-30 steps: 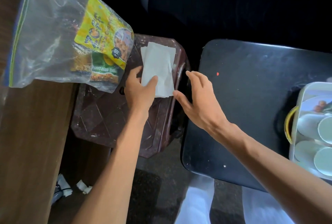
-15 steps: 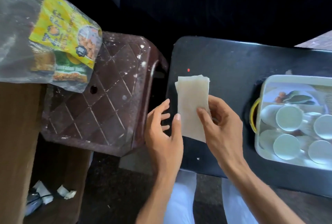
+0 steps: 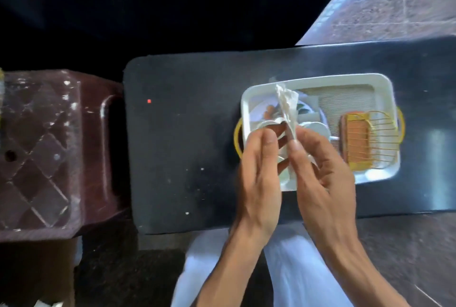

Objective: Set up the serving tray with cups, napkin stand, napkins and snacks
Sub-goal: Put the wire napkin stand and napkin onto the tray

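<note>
Napkins (image 3: 287, 104), pinched by the right hand (image 3: 325, 178), are held over the tray's (image 3: 320, 80) left half, long axis towards frame top; the left hand's (image 3: 259, 178) hold cannot be told. The napkin stand (image 3: 370, 141) lies rightward, nearer the right hand.

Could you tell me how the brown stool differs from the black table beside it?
The stool is reddish brown with an embossed diamond pattern; the table is plain glossy black. The table carries the white tray; the stool does not. Both are flecked with white specks.
</note>
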`<state>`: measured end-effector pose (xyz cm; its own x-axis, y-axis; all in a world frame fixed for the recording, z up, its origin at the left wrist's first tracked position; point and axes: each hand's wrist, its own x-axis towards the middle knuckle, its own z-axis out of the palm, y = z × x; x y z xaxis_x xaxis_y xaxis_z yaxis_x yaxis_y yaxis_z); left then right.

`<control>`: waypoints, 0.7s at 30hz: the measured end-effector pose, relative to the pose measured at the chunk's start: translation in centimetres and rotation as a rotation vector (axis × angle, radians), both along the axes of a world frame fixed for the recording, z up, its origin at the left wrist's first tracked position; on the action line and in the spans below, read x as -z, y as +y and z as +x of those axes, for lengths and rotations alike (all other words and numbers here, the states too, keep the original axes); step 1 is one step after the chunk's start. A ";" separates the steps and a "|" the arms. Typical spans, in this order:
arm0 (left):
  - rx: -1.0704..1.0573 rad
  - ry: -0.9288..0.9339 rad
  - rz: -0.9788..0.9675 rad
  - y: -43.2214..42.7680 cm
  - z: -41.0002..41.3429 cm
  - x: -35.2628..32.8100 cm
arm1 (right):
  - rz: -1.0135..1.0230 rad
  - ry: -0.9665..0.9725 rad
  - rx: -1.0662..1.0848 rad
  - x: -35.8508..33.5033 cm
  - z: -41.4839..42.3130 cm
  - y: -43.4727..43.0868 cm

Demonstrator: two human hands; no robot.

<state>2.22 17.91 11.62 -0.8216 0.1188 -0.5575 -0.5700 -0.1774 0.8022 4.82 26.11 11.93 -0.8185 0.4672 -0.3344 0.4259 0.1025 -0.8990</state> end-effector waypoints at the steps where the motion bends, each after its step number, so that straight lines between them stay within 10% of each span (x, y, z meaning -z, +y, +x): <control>1: 0.032 -0.012 0.019 1.9 0.1 -0.1 | 0.021 0.007 0.014 -0.2 0.3 1.9; 21: 0.340 0.014 -0.185 21.5 2.6 2.1 | 0.218 -0.173 0.127 1.9 2.9 19.9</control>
